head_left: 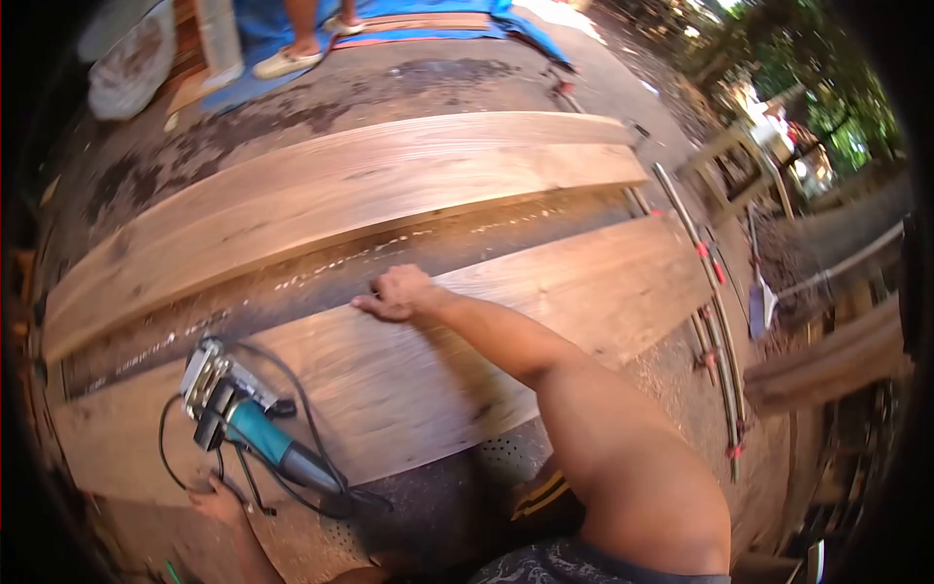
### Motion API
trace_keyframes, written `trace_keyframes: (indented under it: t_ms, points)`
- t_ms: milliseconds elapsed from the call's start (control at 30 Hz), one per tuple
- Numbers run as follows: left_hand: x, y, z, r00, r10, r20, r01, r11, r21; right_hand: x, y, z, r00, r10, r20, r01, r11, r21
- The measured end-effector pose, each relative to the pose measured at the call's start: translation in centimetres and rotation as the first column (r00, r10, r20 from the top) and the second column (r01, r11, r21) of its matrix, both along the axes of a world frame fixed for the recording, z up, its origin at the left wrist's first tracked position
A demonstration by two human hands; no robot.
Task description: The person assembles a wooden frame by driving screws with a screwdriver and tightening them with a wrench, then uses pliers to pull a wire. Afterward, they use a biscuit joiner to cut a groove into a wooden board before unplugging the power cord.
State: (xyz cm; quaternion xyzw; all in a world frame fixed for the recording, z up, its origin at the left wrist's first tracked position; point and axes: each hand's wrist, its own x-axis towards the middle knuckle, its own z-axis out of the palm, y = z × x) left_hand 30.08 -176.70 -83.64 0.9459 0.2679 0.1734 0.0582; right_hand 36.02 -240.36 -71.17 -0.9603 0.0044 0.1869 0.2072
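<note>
A wide wooden board (389, 409) lies nearest to me, its grain running lengthwise. My right hand (397, 292) reaches across it and grips the far edge, fingers curled over the side. At the near edge, lower left, my left hand (219, 501) is closed on the board's rim, partly blurred and close to a black cord. On the board's left part rests a teal and black biscuit joiner (261, 428) with a metal front fence. Its cord loops around it, and neither hand holds the tool.
Beyond a gap lies a second wooden workpiece (360, 180). Metal bar clamps (715, 321) with red parts are at the right. Another person's feet (287, 60) stand near a blue tarp (258, 29) at the back. A plastic bag (134, 63) sits far left; timber (827, 360) is at the right.
</note>
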Motion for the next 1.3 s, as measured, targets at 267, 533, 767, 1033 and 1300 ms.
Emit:
trace_keyframes:
  t_ms: [267, 533, 767, 1033, 1300]
  points:
    - [1.3, 1.2, -0.9, 0.994, 0.101, 0.034, -0.101, 0.995, 0.005, 0.0, -0.2, -0.3, 1.0, -0.02, 0.0, 0.02, 0.999, 0.037]
    - [5.5, 9.0, -2.9, 0.832, 0.534, -0.148, -0.551, 0.825, -0.125, -0.2, 0.1, -0.1, 1.0, -0.017, 0.024, 0.016, 0.999, 0.03]
    - [3.2, 8.3, -0.2, 0.935, 0.334, 0.117, 0.013, 0.298, -0.954, 0.6, 0.1, -1.0, 1.0, -0.006, 0.004, 0.006, 1.0, 0.014]
    - [3.2, 5.0, 2.1, 0.894, 0.448, 0.018, 0.083, -0.126, -0.989, 1.4, 0.8, -0.4, 0.986, -0.052, -0.157, 0.054, 0.999, 0.007]
    - [4.2, 4.4, 3.1, 0.879, 0.47, -0.077, -0.028, -0.111, -0.993, 3.5, 1.9, 0.7, 0.921, -0.169, -0.352, 0.164, 0.986, -0.044]
